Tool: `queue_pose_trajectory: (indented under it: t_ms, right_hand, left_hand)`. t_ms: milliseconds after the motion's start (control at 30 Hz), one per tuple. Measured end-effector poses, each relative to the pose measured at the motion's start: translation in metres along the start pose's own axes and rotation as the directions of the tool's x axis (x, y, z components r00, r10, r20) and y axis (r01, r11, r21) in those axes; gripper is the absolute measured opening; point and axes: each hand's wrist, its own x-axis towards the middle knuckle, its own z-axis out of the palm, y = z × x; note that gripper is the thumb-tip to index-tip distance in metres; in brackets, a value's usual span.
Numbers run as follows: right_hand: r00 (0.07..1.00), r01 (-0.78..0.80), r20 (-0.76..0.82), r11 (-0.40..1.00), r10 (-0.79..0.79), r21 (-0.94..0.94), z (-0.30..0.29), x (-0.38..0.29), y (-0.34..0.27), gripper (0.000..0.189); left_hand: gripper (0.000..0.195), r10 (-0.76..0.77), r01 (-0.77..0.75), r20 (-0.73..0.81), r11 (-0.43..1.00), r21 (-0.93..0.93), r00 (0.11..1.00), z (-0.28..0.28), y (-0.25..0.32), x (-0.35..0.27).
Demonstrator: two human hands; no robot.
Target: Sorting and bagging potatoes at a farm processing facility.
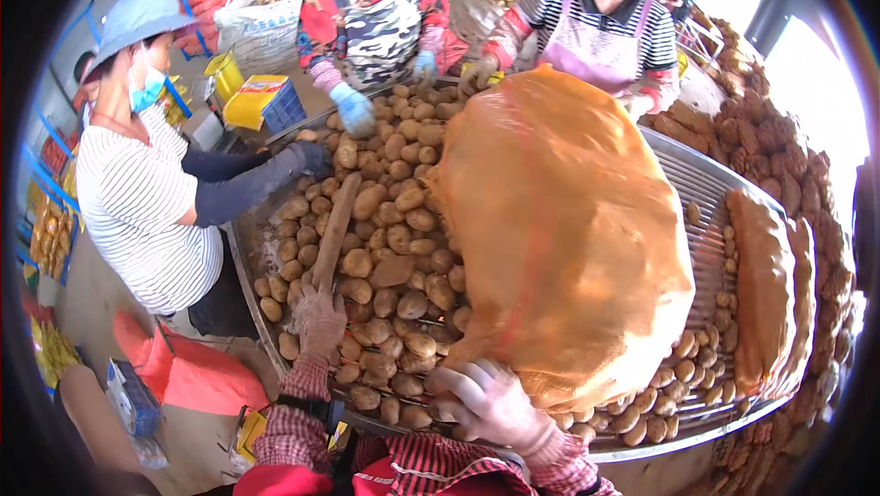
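Note:
Potatoes (395,221) cover a metal sorting table (251,303) in front of me. My left hand (322,321), in a knit work glove, is at the near end of a long wooden stick (337,231) that lies over the potatoes; its fingers look closed around that end. My right hand (485,400), gloved too, rests with bent fingers at the near edge of the table, beside the lower left corner of a large orange mesh sack (564,241). A potato may be under its fingers; the glove hides this.
Gloved co-workers stand at the left (144,173) and far side (378,21) of the table. Filled orange sacks (763,290) lie on the slatted right end (701,186). Many stacked sacks (784,138) stand beyond. A red bag (199,372) and crates (134,396) are on the floor at left.

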Motion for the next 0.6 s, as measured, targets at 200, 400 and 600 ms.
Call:
queue_pose_trajectory:
  t_ms: [200,400,600]
  right_hand:
    - [0.428,-0.687,-0.815,0.726,0.391,-0.012,-0.135,-0.145,0.012,0.026]
    - [0.371,-0.581,-0.417,0.558,0.830,0.593,-0.055,-0.294,0.136,0.073]
    - [0.464,-0.427,-0.220,0.435,0.858,0.793,-0.101,-0.247,0.119,0.085]
  left_hand:
    - [0.062,0.644,-0.309,0.265,0.635,-0.708,0.717,-0.044,0.105,-0.120]
    - [0.094,0.644,-0.437,0.207,0.686,-0.582,0.736,-0.046,0.148,-0.172]
    - [0.091,0.438,-0.369,0.232,0.883,-0.289,0.868,-0.019,0.153,-0.173]
